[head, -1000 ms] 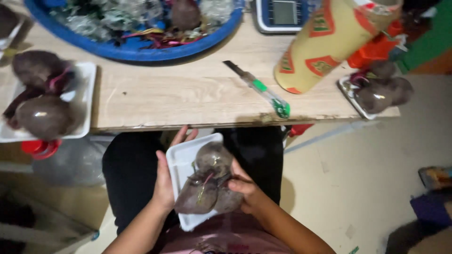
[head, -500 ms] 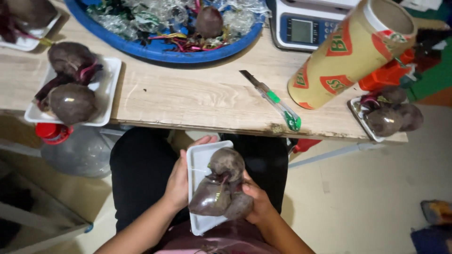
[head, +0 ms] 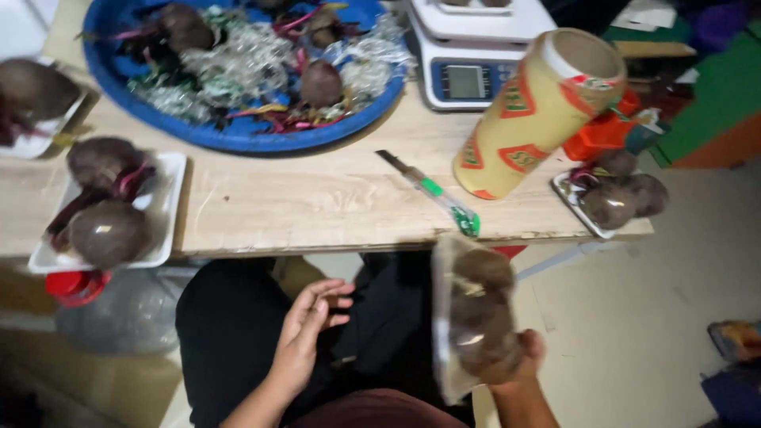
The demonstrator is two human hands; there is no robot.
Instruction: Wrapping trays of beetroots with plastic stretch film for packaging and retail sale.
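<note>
Below the table edge, over the lap: right hand (head: 514,361) clenched around the lower end of a wrapped tray of beetroots (head: 473,321), fingers curled under it, tray tipped on edge and raised to the right of the knees. Blurred by motion; cannot tell how many roots sit inside, nor where film ends and tray begins. Left hand (head: 309,333) released and holding nothing, palm turned up, fingers loosely spread, well apart from the tray, hovering above dark trousers. Both forearms cut off by the lower frame.

On the wooden table (head: 317,202): green-handled knife (head: 432,194) lying slantwise near the front edge, just above the held tray. Beside it, a yellow roll (head: 539,111) leaning on its side, and behind that a white scale (head: 476,55), top cut off. Far left, a white tray with two beetroots (head: 107,210); far right, another wrapped tray (head: 614,198) overhanging the corner. At the back, a blue basin (head: 238,71) with beetroots and crumpled film, upper rim out of view.
</note>
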